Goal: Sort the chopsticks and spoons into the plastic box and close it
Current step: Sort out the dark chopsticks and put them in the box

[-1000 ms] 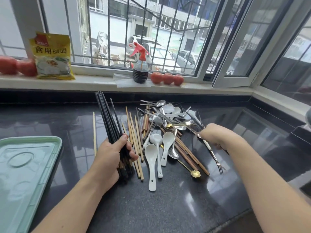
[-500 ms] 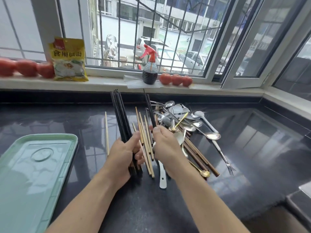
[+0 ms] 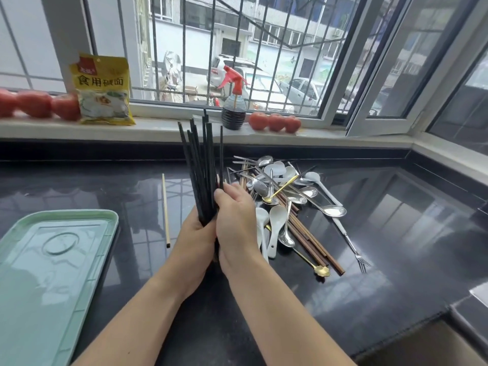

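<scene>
Bright, even daylight through the barred window (image 3: 237, 48) at the far edge. Pale reflections of panes and bars across the glossy black countertop (image 3: 396, 233). Soft shadows only. Wide-angle bending toward the corners; slight overall softness.

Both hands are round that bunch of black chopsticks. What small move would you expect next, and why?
Probably tapping the black chopsticks down on the counter to level them. The left hand and right hand hold the bunch near upright, and its tips stand at uneven heights. The green lid lies to the left; no open box is in view yet.
</scene>
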The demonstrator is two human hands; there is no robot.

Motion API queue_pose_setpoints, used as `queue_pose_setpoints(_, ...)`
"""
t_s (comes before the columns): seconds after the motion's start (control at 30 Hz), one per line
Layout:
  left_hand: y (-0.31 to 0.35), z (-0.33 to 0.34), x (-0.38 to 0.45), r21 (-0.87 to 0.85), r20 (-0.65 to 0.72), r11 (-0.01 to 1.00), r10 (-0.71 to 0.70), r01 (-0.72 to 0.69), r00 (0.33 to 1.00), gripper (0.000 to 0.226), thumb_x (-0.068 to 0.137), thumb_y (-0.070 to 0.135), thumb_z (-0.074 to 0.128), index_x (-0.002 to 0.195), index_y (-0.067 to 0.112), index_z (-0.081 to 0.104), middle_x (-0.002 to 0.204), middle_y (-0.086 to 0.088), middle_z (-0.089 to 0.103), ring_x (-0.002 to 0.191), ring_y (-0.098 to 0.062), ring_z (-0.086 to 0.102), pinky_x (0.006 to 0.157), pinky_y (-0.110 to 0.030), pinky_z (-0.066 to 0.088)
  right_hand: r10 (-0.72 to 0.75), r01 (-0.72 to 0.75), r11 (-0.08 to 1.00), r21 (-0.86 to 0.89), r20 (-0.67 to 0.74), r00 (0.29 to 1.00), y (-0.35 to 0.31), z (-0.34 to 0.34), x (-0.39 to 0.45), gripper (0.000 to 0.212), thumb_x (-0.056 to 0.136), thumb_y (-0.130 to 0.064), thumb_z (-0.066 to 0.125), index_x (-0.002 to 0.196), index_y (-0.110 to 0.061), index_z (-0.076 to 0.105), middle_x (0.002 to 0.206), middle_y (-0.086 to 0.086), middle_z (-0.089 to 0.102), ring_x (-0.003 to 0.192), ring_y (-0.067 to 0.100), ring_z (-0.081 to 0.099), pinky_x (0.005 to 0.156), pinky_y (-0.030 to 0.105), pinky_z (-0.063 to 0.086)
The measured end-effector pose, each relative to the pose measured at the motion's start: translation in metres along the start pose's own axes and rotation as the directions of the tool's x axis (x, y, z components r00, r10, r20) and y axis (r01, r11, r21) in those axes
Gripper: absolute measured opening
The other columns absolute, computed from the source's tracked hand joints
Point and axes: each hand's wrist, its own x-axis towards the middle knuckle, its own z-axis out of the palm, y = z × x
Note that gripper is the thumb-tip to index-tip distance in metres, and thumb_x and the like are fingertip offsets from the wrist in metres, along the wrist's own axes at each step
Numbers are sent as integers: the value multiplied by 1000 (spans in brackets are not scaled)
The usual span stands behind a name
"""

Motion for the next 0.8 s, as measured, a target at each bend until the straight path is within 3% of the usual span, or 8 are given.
queue_pose_setpoints(0.1,0,-4,1,127,-3,986,106,-104,994,24,104,5,54,115,21,68,100,-2,77,97,-21,73,81,-38,59,-57,70,995,-66,173,983,-5,-2,-10,32,99,-24,45,95,-33,76,120,-8,68,122,12,60,106,32,48)
queue_pose_setpoints(0.2,-1,-13,7,271,-120,937,258,-218,959,14,104,5,54,99,15,63,79,-6,65,73,-19,62,63,-37,54,-141,216,947,-238,298,944,-8,-26,-7,33,105,-28,45,129,-24,67,128,-9,67,124,3,58,111,29,43)
queue_pose_setpoints(0.27,-2,-20,11,346,-172,900,338,-265,925,10,104,11,56,98,18,58,77,-12,56,67,-21,55,62,-39,54,-227,301,822,-483,207,952,-12,-61,19,35,105,-25,47,138,-19,60,137,-7,60,128,4,51,112,29,39)
queue_pose_setpoints(0.33,-5,-22,11,380,-199,884,364,-271,910,8,104,14,57,98,20,57,79,-14,57,71,-22,59,67,-40,55,-251,225,701,-677,62,966,-14,-108,56,35,101,-14,47,131,-14,63,133,-2,60,125,13,52,109,34,41)
queue_pose_setpoints(0.47,-14,-14,12,344,-215,928,225,-142,950,8,103,14,58,100,21,58,72,-2,64,63,-24,61,51,-35,57,-195,70,403,-913,-11,981,-6,-182,135,42,90,-3,39,118,-11,71,122,10,66,119,30,56,102,43,46)
queue_pose_setpoints(0.6,-21,-12,16,418,-165,903,178,-95,970,10,102,5,55,96,12,60,63,3,59,60,-16,57,63,-34,53,-140,42,311,-949,-2,990,-8,-213,191,46,90,-2,43,129,-14,64,134,11,60,124,33,53,102,43,47)
queue_pose_setpoints(0.7,-20,-6,26,497,-191,861,229,-108,955,10,101,5,56,94,11,59,60,0,55,55,-16,53,63,-49,54,-161,-15,280,-960,-62,985,-20,-227,234,38,93,-11,55,129,-19,65,133,9,63,124,33,54,100,37,48)
queue_pose_setpoints(0.8,-19,-1,46,540,-246,831,305,-131,920,11,101,6,54,93,13,58,62,-9,55,55,-20,55,65,-54,56,-54,-61,299,-952,-81,995,-27,-229,260,37,91,-10,59,124,-25,68,133,4,63,124,30,55,102,34,47)
